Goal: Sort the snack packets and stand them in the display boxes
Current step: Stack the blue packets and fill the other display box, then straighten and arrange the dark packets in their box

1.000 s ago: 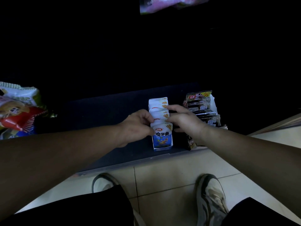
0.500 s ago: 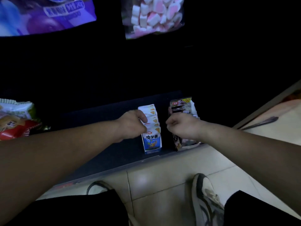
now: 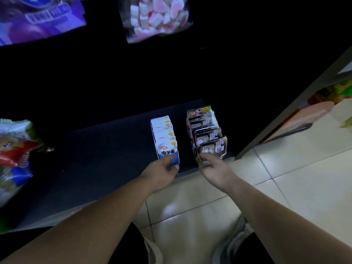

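Big snack bags (image 3: 13, 149) at the left edge, a marshmallow bag (image 3: 156, 18) top centre. On the dark shelf (image 3: 106, 149), mid-frame, white-and-blue packets (image 3: 163, 134) marked "20%" stand in a row; the left hand (image 3: 162, 172) curls round the front one's base. Beside them, dark packets (image 3: 207, 130) under "10%"; the right hand (image 3: 215, 168) touches their front, grip unclear.

Snack aisle of a shop, seen at a low shelf.
A white-and-blue display box (image 3: 164, 138) and a dark display box (image 3: 206, 130), both full of upright packets, stand side by side at the front edge of a dark shelf (image 3: 106, 149). A marshmallow bag (image 3: 156, 18) is on display above, big snack bags (image 3: 13, 155) crowd the shelf's left end, and pale floor tiles (image 3: 285, 178) run below.
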Tool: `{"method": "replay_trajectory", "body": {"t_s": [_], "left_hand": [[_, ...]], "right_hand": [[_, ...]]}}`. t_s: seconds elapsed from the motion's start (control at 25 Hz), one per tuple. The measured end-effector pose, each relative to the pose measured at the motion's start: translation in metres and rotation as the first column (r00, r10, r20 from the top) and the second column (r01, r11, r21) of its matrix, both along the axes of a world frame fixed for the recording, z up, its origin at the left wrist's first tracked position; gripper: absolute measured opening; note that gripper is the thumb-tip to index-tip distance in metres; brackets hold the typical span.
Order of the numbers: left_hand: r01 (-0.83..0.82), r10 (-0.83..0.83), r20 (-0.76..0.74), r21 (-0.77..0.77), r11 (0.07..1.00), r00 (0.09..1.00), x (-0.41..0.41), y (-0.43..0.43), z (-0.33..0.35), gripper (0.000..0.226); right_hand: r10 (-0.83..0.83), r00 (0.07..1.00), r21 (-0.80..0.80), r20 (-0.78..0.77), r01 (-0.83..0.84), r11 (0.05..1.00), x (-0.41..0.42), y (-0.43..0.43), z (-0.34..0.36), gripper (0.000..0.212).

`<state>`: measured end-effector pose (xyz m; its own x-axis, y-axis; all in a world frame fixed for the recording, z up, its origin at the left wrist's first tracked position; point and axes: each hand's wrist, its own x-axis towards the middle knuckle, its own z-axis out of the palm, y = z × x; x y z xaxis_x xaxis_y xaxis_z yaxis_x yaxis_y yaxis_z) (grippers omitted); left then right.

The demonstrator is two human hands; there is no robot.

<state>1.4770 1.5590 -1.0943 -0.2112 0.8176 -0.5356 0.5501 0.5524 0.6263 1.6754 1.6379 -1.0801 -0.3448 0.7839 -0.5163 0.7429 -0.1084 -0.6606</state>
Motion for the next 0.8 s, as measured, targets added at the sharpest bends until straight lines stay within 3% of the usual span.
{"method": "replay_trajectory", "body": {"t_s": [0.12, 0.16, 0.24, 0.32, 0.52, 0.68, 0.8], "left_hand": [[-0.034, 0.033, 0.025, 0.054, 0.998, 0.999, -0.01, -0.003, -0.017, 0.043], [-0.018, 0.02, -0.031, 0.069, 0.997, 0.999, -0.012, -0.003, -0.02, 0.041], [0.087, -0.063, -0.284, 0.07, 0.994, 0.957, -0.011, -0.006, -0.022, 0.041], [0.123, -0.091, -0.364, 0.065, 0.99, 0.927, -0.009, -0.008, -0.023, 0.044], [0.1, -0.072, -0.287, 0.084, 0.992, 0.955, -0.008, -0.015, -0.027, 0.055], [0.034, -0.022, -0.134, 0.086, 0.996, 0.991, -0.011, -0.027, -0.034, 0.058], [0.017, -0.01, -0.116, 0.055, 0.998, 0.993, -0.019, -0.03, -0.041, 0.055]], "right_hand": [[0.029, 0.999, -0.001, 0.022, -0.029, 1.0, -0.007, 0.0, -0.02, 0.058], [0.037, 0.998, 0.028, 0.049, -0.038, 0.999, -0.01, 0.001, -0.028, 0.06], [0.038, 0.998, 0.063, 0.054, -0.042, 0.997, -0.02, 0.0, -0.033, 0.059], [0.02, 1.0, 0.034, -0.006, -0.02, 0.999, -0.028, -0.001, -0.036, 0.051], [0.082, 0.995, 0.076, -0.054, -0.077, 0.994, -0.044, -0.013, -0.036, 0.033], [0.026, 0.962, -0.108, -0.273, -0.058, 0.992, -0.055, -0.029, -0.031, 0.029], [0.016, 0.954, -0.159, -0.3, -0.067, 0.985, -0.056, -0.031, -0.028, 0.038]]}}
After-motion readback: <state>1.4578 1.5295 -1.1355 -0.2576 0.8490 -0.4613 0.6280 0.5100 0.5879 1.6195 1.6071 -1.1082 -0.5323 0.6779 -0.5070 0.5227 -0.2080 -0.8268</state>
